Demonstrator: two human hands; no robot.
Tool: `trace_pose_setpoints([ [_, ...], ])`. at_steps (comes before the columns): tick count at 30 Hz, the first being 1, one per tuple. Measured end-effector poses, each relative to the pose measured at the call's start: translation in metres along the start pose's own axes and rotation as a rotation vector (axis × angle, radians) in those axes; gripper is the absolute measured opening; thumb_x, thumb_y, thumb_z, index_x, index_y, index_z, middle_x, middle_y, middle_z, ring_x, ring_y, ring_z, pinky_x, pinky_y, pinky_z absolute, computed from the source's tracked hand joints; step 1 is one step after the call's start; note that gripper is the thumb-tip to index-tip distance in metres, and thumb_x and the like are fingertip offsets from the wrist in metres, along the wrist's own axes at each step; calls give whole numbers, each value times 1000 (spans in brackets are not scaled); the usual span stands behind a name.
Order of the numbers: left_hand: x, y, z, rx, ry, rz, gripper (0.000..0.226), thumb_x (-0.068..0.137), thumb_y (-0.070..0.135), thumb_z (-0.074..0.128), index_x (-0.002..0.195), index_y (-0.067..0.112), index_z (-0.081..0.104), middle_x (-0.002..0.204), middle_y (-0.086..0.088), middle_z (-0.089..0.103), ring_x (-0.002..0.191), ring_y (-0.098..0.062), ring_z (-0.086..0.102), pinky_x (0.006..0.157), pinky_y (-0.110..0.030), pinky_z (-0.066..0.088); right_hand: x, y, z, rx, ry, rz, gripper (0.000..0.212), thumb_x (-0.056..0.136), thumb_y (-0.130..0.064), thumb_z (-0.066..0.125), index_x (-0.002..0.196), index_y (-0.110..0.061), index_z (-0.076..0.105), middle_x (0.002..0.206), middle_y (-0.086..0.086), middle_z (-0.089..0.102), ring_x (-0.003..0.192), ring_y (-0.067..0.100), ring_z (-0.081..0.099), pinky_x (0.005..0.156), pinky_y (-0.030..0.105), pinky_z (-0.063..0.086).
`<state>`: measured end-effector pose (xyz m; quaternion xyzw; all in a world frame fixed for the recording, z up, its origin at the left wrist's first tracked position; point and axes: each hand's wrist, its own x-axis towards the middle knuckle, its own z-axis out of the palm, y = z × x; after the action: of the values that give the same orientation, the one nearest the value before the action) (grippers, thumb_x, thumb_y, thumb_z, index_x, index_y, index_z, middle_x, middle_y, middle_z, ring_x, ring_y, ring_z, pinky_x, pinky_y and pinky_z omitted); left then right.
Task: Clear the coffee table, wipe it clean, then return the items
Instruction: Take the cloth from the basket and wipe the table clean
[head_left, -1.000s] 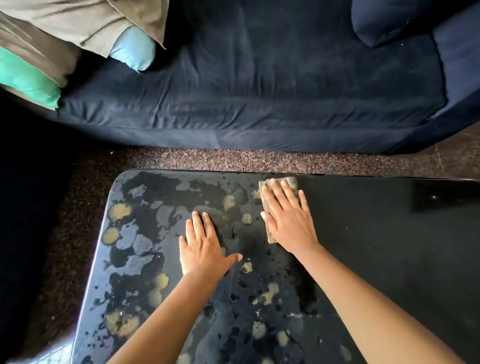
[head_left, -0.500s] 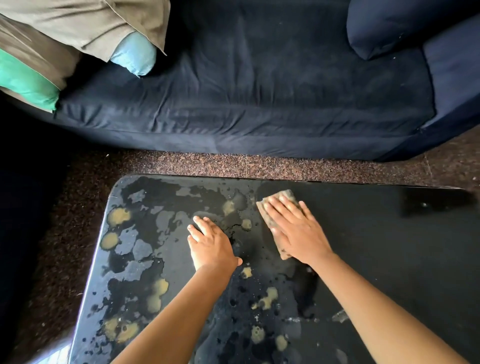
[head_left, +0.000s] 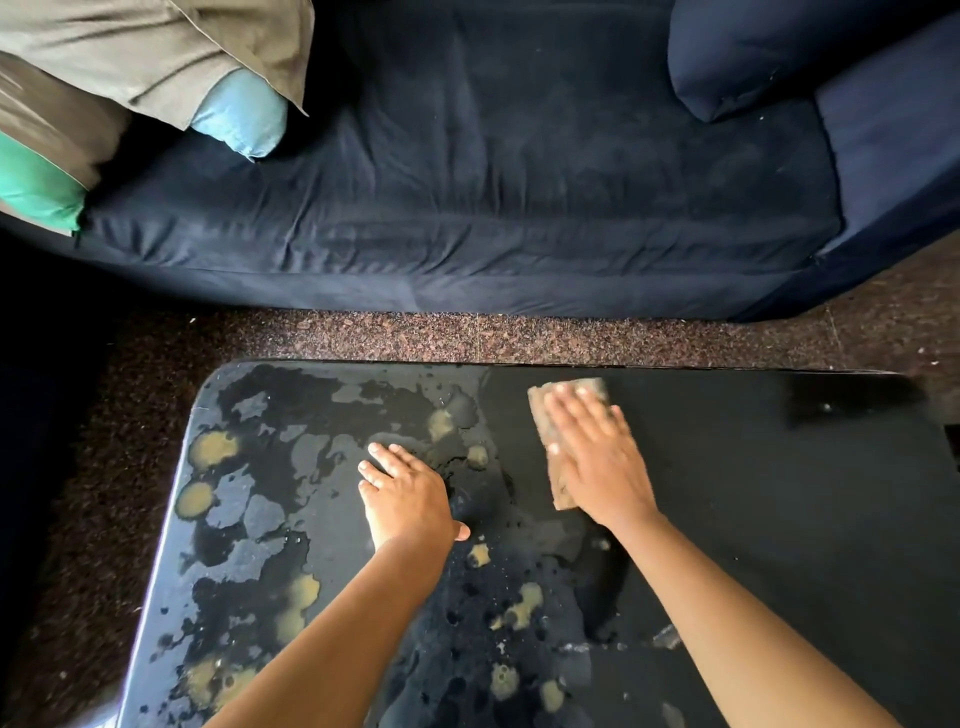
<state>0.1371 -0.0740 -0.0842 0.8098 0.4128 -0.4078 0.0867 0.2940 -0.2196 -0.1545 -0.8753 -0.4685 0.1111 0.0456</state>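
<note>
Black surface half wet: right hand flat on the cloth near the far edge, left hand open among puddles that a careless sweep could push onto the floor.

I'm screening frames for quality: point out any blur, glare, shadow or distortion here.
Head view: the right hand and cloth are motion-blurred, the left hand sharp; the coffee table mirrors pale light on its wet left half; the wide lens bows the sofa front; far-left floor nearly black.
</note>
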Motion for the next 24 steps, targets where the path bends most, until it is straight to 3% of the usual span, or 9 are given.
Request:
trace_pose_setpoints([
  [3, 1, -1, 2, 9, 13, 3, 126, 74, 63, 66, 145, -13, -6, 152, -37, 2, 142, -47, 15, 116, -45, 24, 29, -1, -2, 51, 96, 390, 61, 92, -38, 25, 150, -19, 26, 157, 1, 24, 146, 23, 17, 115, 51, 21],
  [5, 1, -1, 2, 7, 17, 7, 126, 74, 63, 67, 145, -13, -6, 152, -37, 2, 142, -47, 15, 116, -44, 24, 53, -23, -2, 52, 106, 487, 61, 94, -36, 30, 151, -18, 19, 158, 3, 20, 147, 23, 12, 117, 49, 14],
  [7, 1, -1, 2, 5, 11, 3, 127, 74, 63, 67, 145, -13, -6, 152, -36, 2, 142, -47, 15, 116, -44, 24, 64, -48, -1, 40, 78, 386, 62, 95, -38, 28, 152, -18, 15, 159, 3, 17, 147, 22, 10, 118, 47, 14],
  [10, 1, -2, 3, -3, 13, 4, 128, 73, 63, 67, 145, -13, -6, 152, -36, 2, 142, -46, 15, 116, -44, 24, 44, -71, 5, 43, 36, 25, 60, 93, -38, 27, 150, -19, 25, 157, -1, 24, 145, 19, 18, 115, 48, 23],
  [13, 1, -3, 3, 2, 24, 13, 127, 73, 65, 66, 145, -13, -6, 153, -36, 3, 142, -46, 16, 116, -44, 24, 9, -41, 7, 2, 11, -187, 58, 93, -36, 33, 149, -21, 30, 155, -5, 26, 144, 16, 24, 112, 47, 31],
  [17, 0, -3, 4, 23, 22, 13, 128, 73, 66, 65, 144, -14, -5, 152, -37, 4, 141, -47, 18, 116, -44, 25, 19, 7, 1, 58, 84, 336, 59, 94, -34, 34, 150, -22, 25, 158, -3, 20, 146, 19, 15, 116, 49, 19],
  [19, 1, -3, 4, 29, 27, 13, 128, 72, 65, 66, 144, -14, -4, 152, -37, 5, 141, -47, 19, 115, -44, 26, 42, 1, -3, 71, 125, 499, 59, 94, -32, 39, 150, -18, 25, 157, 2, 24, 146, 22, 14, 116, 48, 16],
  [21, 2, -3, 5, 31, 27, 13, 128, 72, 65, 66, 144, -15, -4, 151, -38, 5, 141, -48, 19, 115, -45, 26, 59, -20, -7, 72, 114, 479, 60, 94, -33, 39, 150, -18, 23, 157, 3, 23, 146, 23, 14, 117, 48, 14],
  [24, 2, -2, 4, 25, 17, 9, 129, 72, 64, 67, 144, -14, -5, 152, -37, 4, 141, -47, 18, 116, -45, 25, 60, -56, -4, 44, 52, 199, 61, 95, -35, 31, 152, -19, 16, 159, 0, 14, 147, 20, 7, 118, 44, 7],
])
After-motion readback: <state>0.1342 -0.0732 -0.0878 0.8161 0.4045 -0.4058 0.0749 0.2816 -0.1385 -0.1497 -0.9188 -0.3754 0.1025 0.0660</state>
